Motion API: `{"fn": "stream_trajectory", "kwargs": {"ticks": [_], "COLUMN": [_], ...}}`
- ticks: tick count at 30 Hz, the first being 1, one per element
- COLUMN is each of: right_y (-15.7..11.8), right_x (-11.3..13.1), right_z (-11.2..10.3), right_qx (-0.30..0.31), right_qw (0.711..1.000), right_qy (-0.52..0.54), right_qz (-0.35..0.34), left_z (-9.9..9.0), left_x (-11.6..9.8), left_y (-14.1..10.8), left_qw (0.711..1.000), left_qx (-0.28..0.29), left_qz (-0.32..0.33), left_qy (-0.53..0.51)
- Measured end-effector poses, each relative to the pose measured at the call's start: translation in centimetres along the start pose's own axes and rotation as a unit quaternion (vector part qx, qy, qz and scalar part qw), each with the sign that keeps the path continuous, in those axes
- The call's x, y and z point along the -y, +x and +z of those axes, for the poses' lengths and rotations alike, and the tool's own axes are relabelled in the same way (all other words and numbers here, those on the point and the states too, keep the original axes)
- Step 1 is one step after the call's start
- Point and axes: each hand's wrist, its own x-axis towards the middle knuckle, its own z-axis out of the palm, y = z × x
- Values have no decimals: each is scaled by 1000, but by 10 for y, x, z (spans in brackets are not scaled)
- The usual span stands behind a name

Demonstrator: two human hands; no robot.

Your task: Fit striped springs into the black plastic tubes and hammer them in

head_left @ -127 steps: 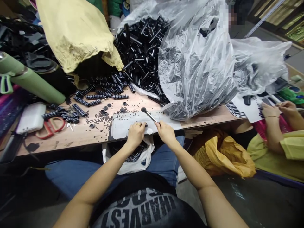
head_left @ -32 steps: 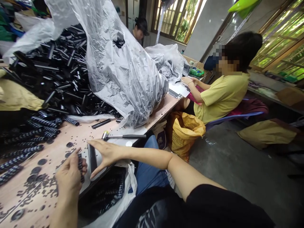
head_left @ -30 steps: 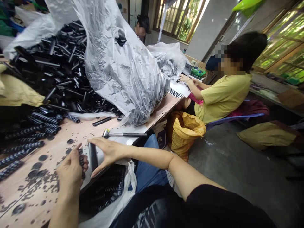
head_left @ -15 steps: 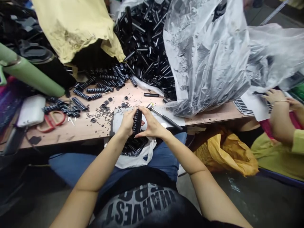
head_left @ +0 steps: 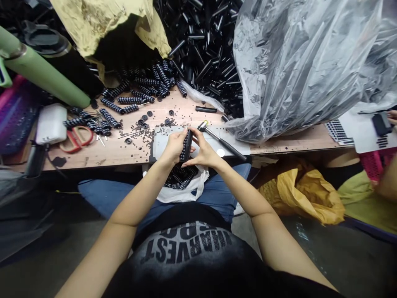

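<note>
Between both hands, above the table's front edge, is a black oblong piece with rows of small white marks; its exact kind I cannot make out. My left hand is closed around its left side. My right hand grips it with forefinger at the top end and thumb near the lower end, other fingertips behind. Beneath them a white bag on my lap holds more black, white-marked pieces. Just beyond the hands, a hammer-like tool with a black handle rests on a pale board.
Black rods with white-marked rings and tiny scattered parts cover the table's left. Red-handled scissors and a white box lie there too. Loose black pieces pile behind, beside a clear plastic bag. Another person's hand shows far right.
The view has shifted, so the table scene sits further right and slightly higher. Both hands keep hold of the black piece, which looks turned slightly. The other person's arms are mostly out of view.
</note>
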Motion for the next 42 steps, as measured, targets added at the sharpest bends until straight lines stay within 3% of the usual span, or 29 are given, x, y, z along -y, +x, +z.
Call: {"fn": "stream_trajectory", "kwargs": {"ticks": [9, 12, 14, 17, 20, 23, 25, 26, 28, 31, 36, 40, 42], "right_y": [4, 4, 4, 0, -11, -25, -35, -40, -51, -66, -72, -62, -57], "right_x": [2, -1, -6, -12, -15, -17, -16, -13, -4, 12, 32, 56, 64], "right_z": [10, 18, 24, 24, 3, -35, -56, -63, -68, -56, -35, -23, -11], "right_qx": [-18, -42, -71, -82, -66, -111, -110, -100, -100, -123, -20, -62, -38], "right_qw": [998, 987, 975, 956, 928, 840, 796, 797, 829, 877, 863, 915, 925], "right_qy": [-66, -153, -208, -270, -349, -478, -515, -508, -453, -369, -388, -315, -309], "right_qz": [9, 22, 44, 77, 110, 233, 297, 311, 313, 283, 323, 243, 216], "left_z": [-5, -12, -17, -23, -31, -43, -48, -49, -49, -48, -34, -13, -7], "left_x": [5, 21, 35, 55, 63, 60, 58, 57, 56, 57, 65, 83, 91], "left_y": [12, 17, 18, 20, 24, 25, 23, 21, 19, 16, 12, 8, 9], "left_qw": [999, 986, 935, 811, 714, 638, 608, 601, 599, 608, 598, 582, 580], "left_qx": [-7, -17, -35, -44, -1, 18, 1, -6, -14, -16, -31, -35, -32], "left_qz": [2, 115, 252, 380, 415, 443, 450, 450, 446, 436, 418, 414, 408], "left_qy": [31, 123, 247, 443, 563, 630, 654, 660, 665, 663, 683, 699, 704]}}
